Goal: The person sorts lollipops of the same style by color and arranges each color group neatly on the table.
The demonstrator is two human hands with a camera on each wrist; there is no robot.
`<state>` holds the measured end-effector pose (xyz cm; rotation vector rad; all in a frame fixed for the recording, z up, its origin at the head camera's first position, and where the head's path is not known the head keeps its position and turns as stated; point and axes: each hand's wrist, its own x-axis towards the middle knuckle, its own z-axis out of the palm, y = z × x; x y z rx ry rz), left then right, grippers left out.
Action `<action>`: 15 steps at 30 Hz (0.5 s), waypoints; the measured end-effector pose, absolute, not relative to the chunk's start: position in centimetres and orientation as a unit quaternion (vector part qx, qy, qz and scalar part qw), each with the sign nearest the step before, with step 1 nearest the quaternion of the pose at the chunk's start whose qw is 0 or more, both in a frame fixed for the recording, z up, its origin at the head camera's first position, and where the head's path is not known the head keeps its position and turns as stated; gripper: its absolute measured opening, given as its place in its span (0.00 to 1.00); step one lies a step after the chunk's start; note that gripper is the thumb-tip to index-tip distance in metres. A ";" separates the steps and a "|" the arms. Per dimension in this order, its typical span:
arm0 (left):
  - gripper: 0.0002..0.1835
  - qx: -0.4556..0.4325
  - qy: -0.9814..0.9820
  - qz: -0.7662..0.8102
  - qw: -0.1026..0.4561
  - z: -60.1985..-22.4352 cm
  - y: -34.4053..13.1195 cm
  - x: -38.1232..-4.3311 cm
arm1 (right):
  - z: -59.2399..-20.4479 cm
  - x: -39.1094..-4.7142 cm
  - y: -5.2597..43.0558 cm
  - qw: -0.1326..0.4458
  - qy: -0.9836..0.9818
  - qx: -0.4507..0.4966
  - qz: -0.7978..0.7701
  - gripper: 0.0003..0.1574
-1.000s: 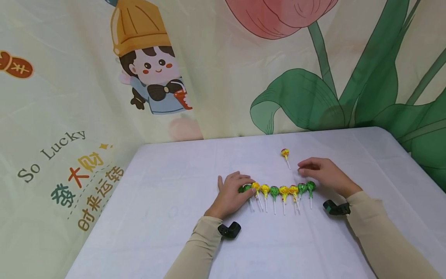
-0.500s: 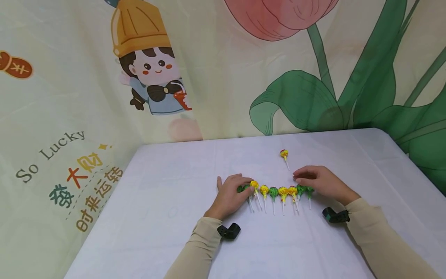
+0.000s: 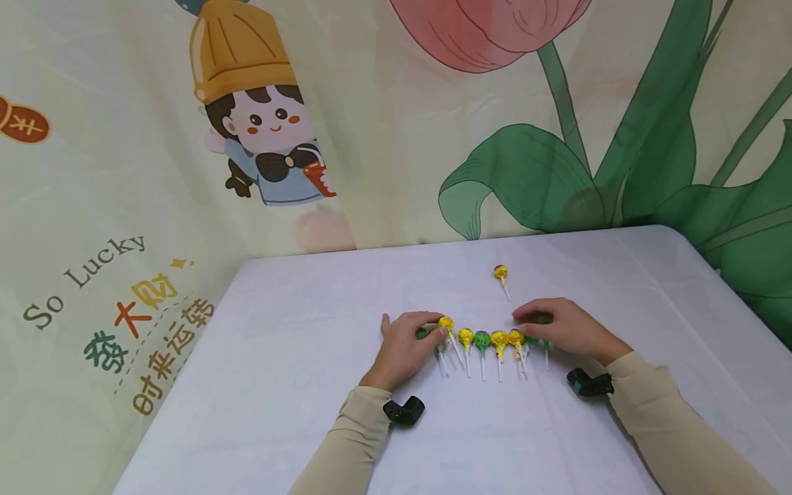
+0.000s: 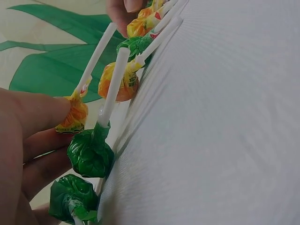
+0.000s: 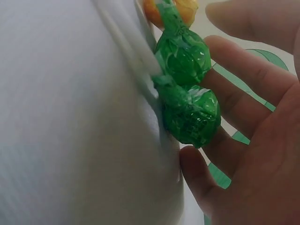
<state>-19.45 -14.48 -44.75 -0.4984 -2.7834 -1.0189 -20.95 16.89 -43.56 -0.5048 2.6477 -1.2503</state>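
Note:
Several wrapped lollipops, yellow and green, lie in a row with their white sticks toward me. At the row's left end, my left hand point(image 3: 402, 347) pinches a yellow lollipop point(image 4: 77, 112) by its head, thumb in front. Two green lollipops point(image 4: 91, 152) sit beside that hand's fingers, partly hidden in the head view. My right hand point(image 3: 569, 326) reaches over the right end, thumb apart from the relaxed fingers. In the right wrist view its fingers lie behind two green lollipops point(image 5: 194, 117), with a yellow-orange one point(image 5: 190, 9) above them.
A single yellow lollipop point(image 3: 500, 273) lies apart, farther back on the white-covered table point(image 3: 297, 426). A printed cloth backdrop point(image 3: 383, 137) hangs behind the table's back edge. Black wrist cameras sit on both wrists, the left one point(image 3: 404, 411) close to the tabletop.
My right hand has moved left and toward me, from beside the row to over its right-end green lollipops. The left hand stays nearly in place at the yellow lollipop.

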 end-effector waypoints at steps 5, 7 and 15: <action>0.16 -0.162 -0.921 -0.346 0.071 -44.7 -14.4 -19.5 | -43.5 -20.9 16.8 0.093 0.892 -0.167 -0.409 0.21; 0.15 -0.162 -0.920 -0.350 0.073 -44.7 -14.4 -19.5 | -43.4 -20.8 16.9 0.095 0.893 -0.167 -0.406 0.21; 0.15 -0.157 -0.914 -0.366 0.075 -44.6 -14.4 -19.4 | -43.7 -21.0 17.1 0.102 0.888 -0.179 -0.411 0.23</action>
